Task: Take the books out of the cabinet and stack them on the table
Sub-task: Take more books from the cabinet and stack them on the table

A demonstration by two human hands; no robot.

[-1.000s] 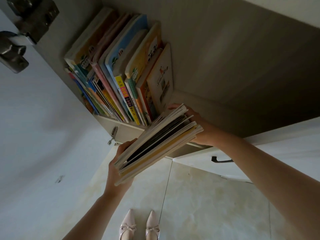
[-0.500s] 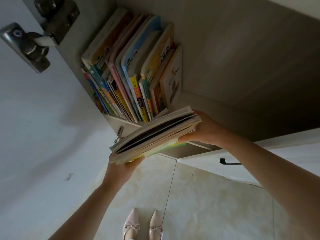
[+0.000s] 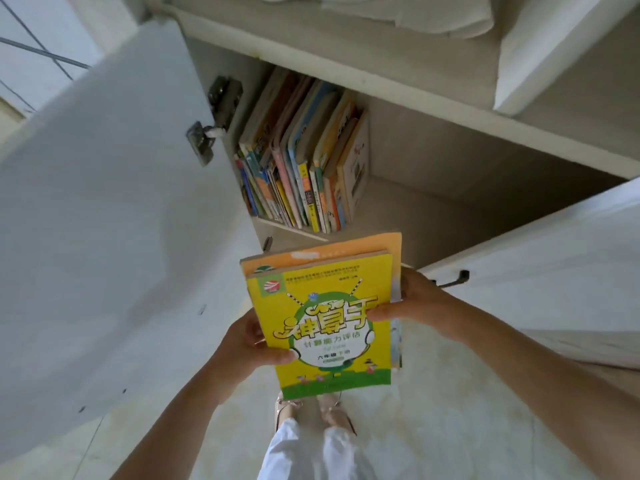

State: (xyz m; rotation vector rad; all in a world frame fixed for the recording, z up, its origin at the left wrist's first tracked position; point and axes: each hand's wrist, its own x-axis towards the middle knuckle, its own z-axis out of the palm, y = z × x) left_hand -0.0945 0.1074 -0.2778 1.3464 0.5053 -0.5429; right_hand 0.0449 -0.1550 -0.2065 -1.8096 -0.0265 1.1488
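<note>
I hold a small stack of books (image 3: 329, 317) flat in front of me, outside the cabinet, with a yellow-and-green workbook on top and an orange one under it. My left hand (image 3: 252, 344) grips the stack's left edge, thumb on the cover. My right hand (image 3: 412, 303) grips the right edge, thumb on the yellow cover. Several more books (image 3: 304, 161) stand upright in a row at the left end of the open cabinet shelf (image 3: 415, 202). The table is not in view.
The white cabinet door (image 3: 104, 220) stands open on my left, its hinge (image 3: 214, 123) near the books. A lower white door with a dark handle (image 3: 453, 278) is open on the right. Folded cloth (image 3: 398, 12) lies on the upper shelf. Tiled floor and my shoes are below.
The stack has come out of the cabinet toward me and turned cover-up. My view has pulled back and risen, so the shelf now sits farther away.
</note>
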